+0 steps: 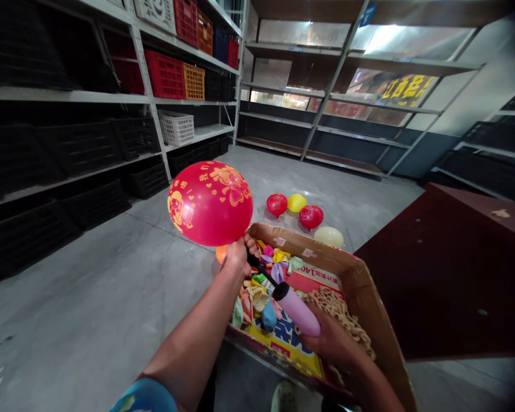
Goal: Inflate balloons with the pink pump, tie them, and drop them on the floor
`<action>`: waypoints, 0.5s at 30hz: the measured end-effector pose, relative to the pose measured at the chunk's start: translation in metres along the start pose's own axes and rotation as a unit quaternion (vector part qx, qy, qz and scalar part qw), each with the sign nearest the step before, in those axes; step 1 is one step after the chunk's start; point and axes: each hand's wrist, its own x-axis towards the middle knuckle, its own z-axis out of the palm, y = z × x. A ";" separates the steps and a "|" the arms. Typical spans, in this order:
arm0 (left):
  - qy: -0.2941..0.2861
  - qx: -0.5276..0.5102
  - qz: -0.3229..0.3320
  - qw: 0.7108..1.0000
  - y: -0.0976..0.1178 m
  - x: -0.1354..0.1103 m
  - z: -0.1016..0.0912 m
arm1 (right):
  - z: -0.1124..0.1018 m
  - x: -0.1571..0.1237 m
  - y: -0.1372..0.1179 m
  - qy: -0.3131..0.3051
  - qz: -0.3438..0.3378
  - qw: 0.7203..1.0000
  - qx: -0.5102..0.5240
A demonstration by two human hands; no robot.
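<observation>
A large inflated red balloon (210, 203) with yellow print rises above my left hand (239, 256). That hand is closed around the balloon's neck at the nozzle end of a hand pump (298, 309); the nozzle itself is hidden by the fingers. My right hand (317, 337) is wrapped around the far end of the pump's pink barrel, with the black rod showing between the two hands. Below them, an open cardboard box (360, 280) holds several uninflated balloons (260, 297) in mixed colours and a heap of beige, string-like pieces (339, 315).
Inflated red balloons (311, 217), a yellow one (296, 202) and a pale one (328, 236) lie on the floor beyond the box. A dark red panel-sided object (450, 280) stands at right. Shelves with crates (165, 74) line the left; a rack (283, 120) stands behind.
</observation>
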 end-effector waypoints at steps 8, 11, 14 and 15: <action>0.002 0.025 -0.057 0.998 -0.025 -0.010 0.008 | 0.009 0.007 -0.022 -0.005 -0.001 0.999 0.049; -0.007 0.022 -0.025 0.999 -0.007 -0.003 0.003 | 0.005 0.003 -0.015 -0.002 0.009 0.999 0.043; -0.001 0.008 0.002 1.000 0.010 0.003 -0.002 | -0.001 -0.002 -0.004 0.004 0.017 1.000 0.016; 0.001 0.005 0.006 1.000 0.013 0.004 -0.003 | -0.003 -0.004 -0.001 0.000 0.015 1.000 0.012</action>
